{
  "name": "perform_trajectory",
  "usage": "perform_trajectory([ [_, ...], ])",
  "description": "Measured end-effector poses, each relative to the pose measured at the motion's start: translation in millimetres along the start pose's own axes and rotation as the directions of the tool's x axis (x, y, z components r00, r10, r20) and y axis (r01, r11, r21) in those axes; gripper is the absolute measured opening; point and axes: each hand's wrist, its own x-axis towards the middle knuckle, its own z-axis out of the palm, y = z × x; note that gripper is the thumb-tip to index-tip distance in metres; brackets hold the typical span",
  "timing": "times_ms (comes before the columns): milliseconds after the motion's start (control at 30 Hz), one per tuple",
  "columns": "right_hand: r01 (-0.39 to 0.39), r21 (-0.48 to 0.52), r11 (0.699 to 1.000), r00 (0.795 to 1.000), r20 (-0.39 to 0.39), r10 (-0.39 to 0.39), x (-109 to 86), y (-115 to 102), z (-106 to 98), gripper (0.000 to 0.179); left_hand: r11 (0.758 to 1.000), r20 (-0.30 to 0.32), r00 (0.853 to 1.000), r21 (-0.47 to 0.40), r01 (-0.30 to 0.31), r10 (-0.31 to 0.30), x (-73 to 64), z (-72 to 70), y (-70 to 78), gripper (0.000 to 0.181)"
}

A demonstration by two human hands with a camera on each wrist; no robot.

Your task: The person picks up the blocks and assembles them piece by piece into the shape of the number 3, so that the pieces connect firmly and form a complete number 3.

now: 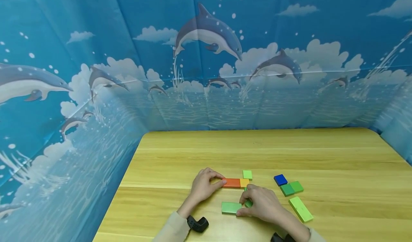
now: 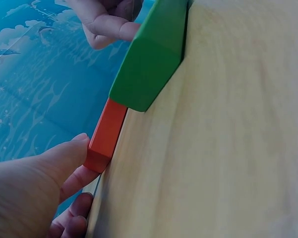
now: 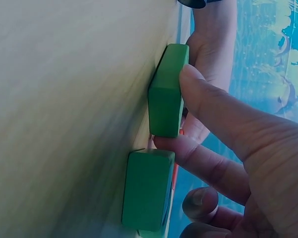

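My left hand (image 1: 203, 185) holds the left end of a flat red-orange block (image 1: 231, 183) with thumb and index finger. A small yellow-orange block (image 1: 244, 183) touches its right end. Nearer to me lies a flat, oblong green block (image 1: 229, 208); my right hand (image 1: 262, 203) pinches its right end between thumb and index finger. In the right wrist view that thumb rests on the edge of the green block (image 3: 168, 99). Another green block (image 3: 148, 191) stands beside it, partly hidden under the right hand in the head view. A light green square block (image 1: 247, 174) sits behind the yellow-orange one.
To the right on the wooden table (image 1: 180, 152) lie a blue block (image 1: 280, 179), a pair of touching green blocks (image 1: 292, 188) and a long lime block (image 1: 300, 209). A dolphin-print curtain (image 1: 206, 102) borders the table's back and sides.
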Motion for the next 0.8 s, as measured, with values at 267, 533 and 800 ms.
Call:
perform_trajectory([
  [267, 0.013, 0.01, 1.0, 1.0, 0.003, -0.013, -1.4, 1.8, -2.7, 0.033, 1.0, -0.001, 1.0, -0.01, 0.001, -0.001, 0.3, -0.3, -0.1, 0.026],
  [533, 0.01, 0.011, 1.0, 1.0, 0.011, -0.011, -0.8, 4.3, -4.0, 0.032, 1.0, -0.008, 1.0, -0.005, -0.007, 0.007, -0.2, -0.3, -0.1, 0.025],
  [800, 0.011, 0.004, 1.0, 1.0, 0.012, -0.011, -1.3, 4.2, -5.5, 0.03, 1.0, -0.01, 1.0, -0.006, -0.011, 0.011, -0.8, 0.1, -0.6, 0.024],
])
